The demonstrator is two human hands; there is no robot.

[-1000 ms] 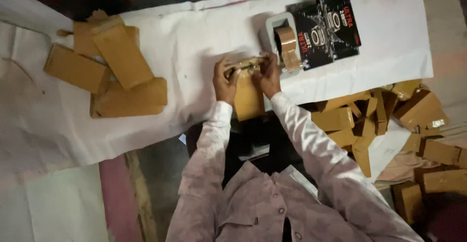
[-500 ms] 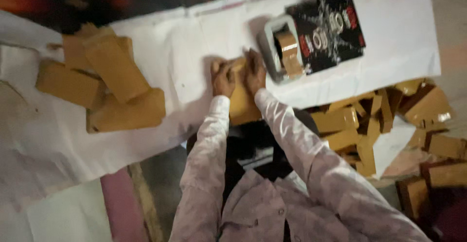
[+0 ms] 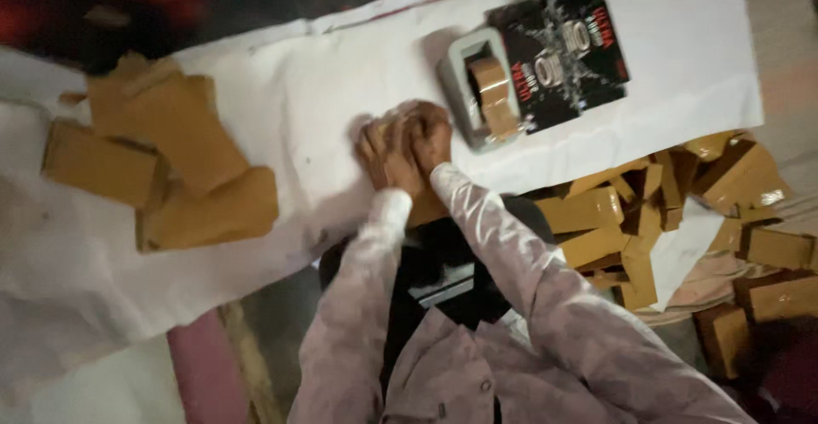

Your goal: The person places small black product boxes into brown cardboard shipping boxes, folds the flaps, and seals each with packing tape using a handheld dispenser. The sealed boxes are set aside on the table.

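A: What is taking up most of the view?

B: The white sheet (image 3: 324, 83) is covering the tabletop, running from the left edge to the upper right. Compared with a second ago it is sitting more on a slant and everything on it is lying further toward the upper right, since the head camera is tilting.

A: And on it?

B: A stack of brown wrapped packets (image 3: 162, 164) is lying at the left, in the same arrangement as before. To the right, below the tabletop's edge, a loose heap of brown packets (image 3: 665, 219) is resting as it was. At the top right a black printed box (image 3: 567, 49) is lying flat, and a grey tape dispenser (image 3: 481, 92) with a brown roll is touching its left side; both are keeping their places against each other.

A: What are the hands doing?

B: The left hand (image 3: 388, 155) and the right hand (image 3: 430, 134) are pressing down side by side on a brown packet (image 3: 423, 209) at the near edge of the tabletop. A second ago they were gripping its top end with much of it showing; now they are curling over it and hiding nearly all of it, so only a strip is peeking out between the wrists. Whether the fingers are closing round it or only pressing on top is blurred.
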